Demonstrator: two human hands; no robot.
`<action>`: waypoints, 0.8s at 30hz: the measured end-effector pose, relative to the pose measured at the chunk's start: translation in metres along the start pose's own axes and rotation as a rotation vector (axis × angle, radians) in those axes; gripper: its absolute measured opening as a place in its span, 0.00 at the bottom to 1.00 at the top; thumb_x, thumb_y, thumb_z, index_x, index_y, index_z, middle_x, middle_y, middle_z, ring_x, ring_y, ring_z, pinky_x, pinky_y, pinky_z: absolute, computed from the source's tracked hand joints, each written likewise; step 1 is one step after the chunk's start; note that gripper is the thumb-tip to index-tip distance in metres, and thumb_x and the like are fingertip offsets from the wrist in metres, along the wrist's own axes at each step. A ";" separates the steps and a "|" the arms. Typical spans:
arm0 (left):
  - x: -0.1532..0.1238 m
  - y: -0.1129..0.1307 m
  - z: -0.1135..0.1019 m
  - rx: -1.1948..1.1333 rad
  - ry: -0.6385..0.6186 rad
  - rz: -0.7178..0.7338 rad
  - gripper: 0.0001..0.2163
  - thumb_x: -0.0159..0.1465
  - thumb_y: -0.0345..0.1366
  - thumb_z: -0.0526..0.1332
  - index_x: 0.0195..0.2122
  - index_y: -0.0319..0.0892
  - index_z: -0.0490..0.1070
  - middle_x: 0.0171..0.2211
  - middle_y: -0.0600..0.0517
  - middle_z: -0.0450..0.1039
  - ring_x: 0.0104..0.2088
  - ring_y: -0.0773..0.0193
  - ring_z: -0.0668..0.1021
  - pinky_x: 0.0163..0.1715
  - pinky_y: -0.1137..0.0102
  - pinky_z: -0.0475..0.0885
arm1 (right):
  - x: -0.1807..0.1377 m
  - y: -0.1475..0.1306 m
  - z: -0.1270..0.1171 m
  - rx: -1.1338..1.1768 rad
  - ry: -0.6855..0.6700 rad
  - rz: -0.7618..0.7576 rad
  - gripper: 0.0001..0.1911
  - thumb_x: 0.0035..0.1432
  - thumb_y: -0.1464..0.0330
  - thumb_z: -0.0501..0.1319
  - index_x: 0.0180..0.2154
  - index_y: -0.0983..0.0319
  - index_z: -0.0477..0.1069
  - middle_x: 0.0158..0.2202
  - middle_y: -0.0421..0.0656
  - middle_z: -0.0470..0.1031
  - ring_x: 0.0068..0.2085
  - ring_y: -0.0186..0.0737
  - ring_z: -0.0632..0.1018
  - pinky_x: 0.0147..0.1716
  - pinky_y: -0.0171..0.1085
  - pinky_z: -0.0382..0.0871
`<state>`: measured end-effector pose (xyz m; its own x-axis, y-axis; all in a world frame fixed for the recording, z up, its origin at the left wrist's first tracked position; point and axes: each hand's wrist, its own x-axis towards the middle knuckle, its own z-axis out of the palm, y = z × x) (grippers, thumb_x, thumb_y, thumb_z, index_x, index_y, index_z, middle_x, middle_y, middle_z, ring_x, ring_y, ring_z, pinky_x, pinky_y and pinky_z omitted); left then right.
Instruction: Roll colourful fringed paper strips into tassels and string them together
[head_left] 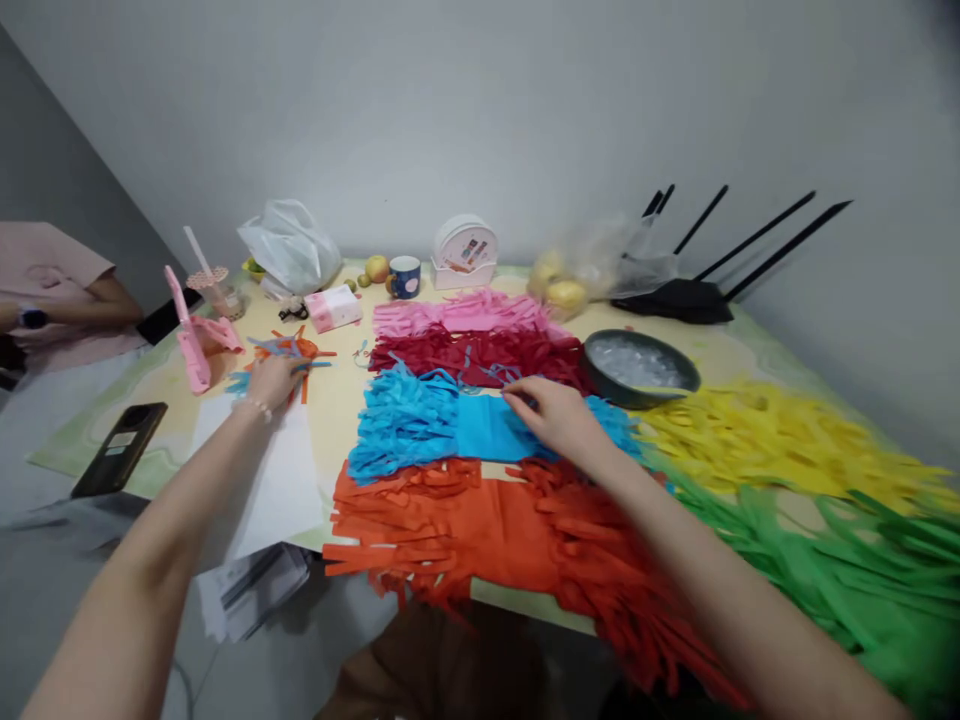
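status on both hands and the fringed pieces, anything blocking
Left hand at loose strips. Right hand over blue fringed piece, contact unclear. Right forearm hides part of orange fringed piece.

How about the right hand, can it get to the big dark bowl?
Probably yes. The right hand is over the blue fringed piece, with the dark bowl close by, beyond it to the right. Loose blue strips lie between them, but nothing tall seems in the way.
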<state>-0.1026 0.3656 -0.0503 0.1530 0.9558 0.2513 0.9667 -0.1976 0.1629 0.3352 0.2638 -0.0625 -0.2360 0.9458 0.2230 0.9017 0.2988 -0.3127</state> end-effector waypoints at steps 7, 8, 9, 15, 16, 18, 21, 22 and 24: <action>0.017 0.126 -0.009 -0.026 0.024 0.349 0.12 0.68 0.39 0.55 0.42 0.42 0.78 0.46 0.41 0.76 0.54 0.47 0.72 0.58 0.52 0.62 | 0.057 0.034 0.016 -0.204 -0.234 -0.021 0.14 0.63 0.74 0.57 0.47 0.67 0.77 0.46 0.53 0.80 0.50 0.46 0.78 0.50 0.37 0.68; 0.021 0.154 0.000 -0.052 -0.042 0.442 0.12 0.68 0.38 0.55 0.44 0.44 0.78 0.46 0.43 0.77 0.52 0.51 0.74 0.56 0.57 0.65 | 0.058 0.037 0.017 -0.239 -0.244 -0.006 0.14 0.64 0.74 0.56 0.48 0.68 0.77 0.47 0.55 0.80 0.50 0.47 0.77 0.50 0.38 0.68; 0.026 0.182 0.011 -0.089 -0.180 0.550 0.13 0.69 0.35 0.54 0.46 0.42 0.78 0.48 0.43 0.77 0.52 0.53 0.75 0.56 0.59 0.66 | 0.058 0.039 0.017 -0.274 -0.249 0.011 0.15 0.65 0.74 0.54 0.48 0.69 0.76 0.48 0.57 0.79 0.51 0.49 0.77 0.49 0.39 0.69; 0.059 0.273 0.080 -0.090 -0.380 0.589 0.08 0.65 0.35 0.63 0.42 0.37 0.78 0.44 0.43 0.78 0.47 0.55 0.79 0.50 0.62 0.73 | 0.057 0.043 0.010 -0.412 -0.270 0.076 0.18 0.69 0.71 0.50 0.47 0.69 0.77 0.47 0.59 0.79 0.49 0.50 0.77 0.44 0.40 0.71; 0.064 0.275 0.087 -0.078 -0.403 0.574 0.09 0.65 0.36 0.63 0.43 0.36 0.77 0.44 0.43 0.78 0.46 0.56 0.79 0.50 0.60 0.74 | 0.058 0.043 0.009 -0.422 -0.268 0.080 0.18 0.69 0.71 0.49 0.47 0.68 0.77 0.47 0.59 0.79 0.49 0.50 0.77 0.44 0.39 0.70; 0.074 0.274 0.093 -0.058 -0.446 0.551 0.12 0.67 0.39 0.62 0.46 0.37 0.74 0.46 0.45 0.76 0.46 0.57 0.79 0.49 0.57 0.75 | 0.059 0.043 0.009 -0.431 -0.258 0.082 0.19 0.69 0.70 0.48 0.48 0.68 0.76 0.48 0.58 0.78 0.50 0.50 0.77 0.45 0.39 0.70; 0.085 0.270 0.092 -0.053 -0.505 0.540 0.12 0.68 0.40 0.61 0.48 0.38 0.73 0.47 0.46 0.75 0.46 0.58 0.79 0.47 0.57 0.76 | 0.061 0.044 0.008 -0.428 -0.244 0.077 0.19 0.70 0.71 0.47 0.50 0.68 0.75 0.49 0.59 0.78 0.51 0.49 0.77 0.47 0.39 0.69; 0.088 0.270 0.091 -0.057 -0.522 0.541 0.12 0.68 0.40 0.61 0.47 0.38 0.73 0.47 0.46 0.76 0.46 0.58 0.79 0.47 0.58 0.76 | 0.062 0.044 0.009 -0.425 -0.241 0.074 0.19 0.70 0.71 0.47 0.50 0.69 0.74 0.49 0.59 0.77 0.51 0.49 0.77 0.47 0.40 0.69; 0.092 0.271 0.088 -0.067 -0.548 0.541 0.11 0.68 0.40 0.61 0.46 0.38 0.74 0.46 0.47 0.76 0.45 0.59 0.79 0.47 0.58 0.76 | 0.062 0.045 0.009 -0.416 -0.235 0.067 0.19 0.70 0.71 0.46 0.51 0.70 0.74 0.49 0.59 0.77 0.51 0.50 0.76 0.48 0.40 0.68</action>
<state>0.1912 0.4197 -0.0672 0.6971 0.6907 -0.1927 0.7167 -0.6637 0.2139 0.3574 0.3371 -0.0710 -0.2048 0.9787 -0.0149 0.9748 0.2053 0.0875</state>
